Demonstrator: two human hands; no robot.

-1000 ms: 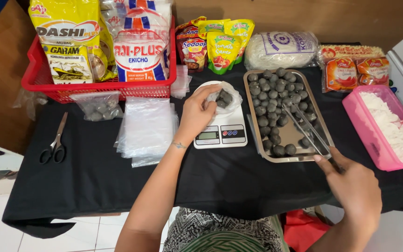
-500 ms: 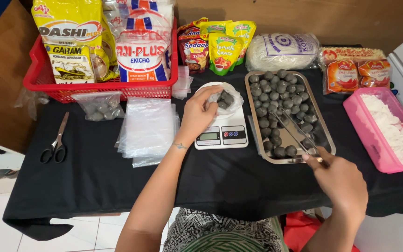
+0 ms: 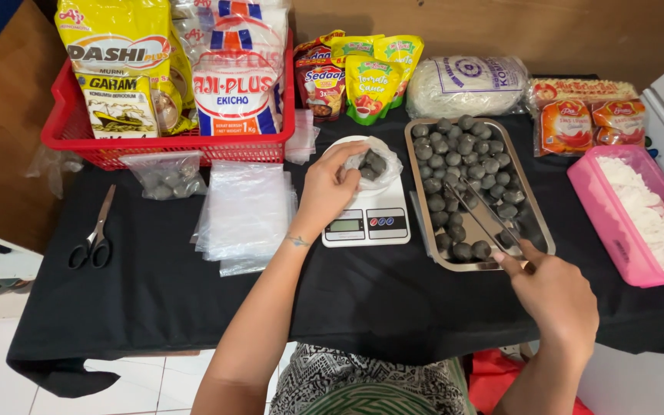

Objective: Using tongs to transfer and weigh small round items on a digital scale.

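A small clear bag (image 3: 368, 164) with a few dark balls sits on the kitchen scale (image 3: 365, 219) mid-table, its mouth pinched by the left hand (image 3: 330, 184). The right hand (image 3: 555, 296) grips metal tongs (image 3: 486, 219) reaching into the steel tray (image 3: 536, 223), mostly full of balls; one filled bag (image 3: 164, 175) lies by the red basket (image 3: 170, 146), so filling looks early.

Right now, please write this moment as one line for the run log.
left hand: holds open plastic bag on scale | right hand: grips tongs over tray of dark balls
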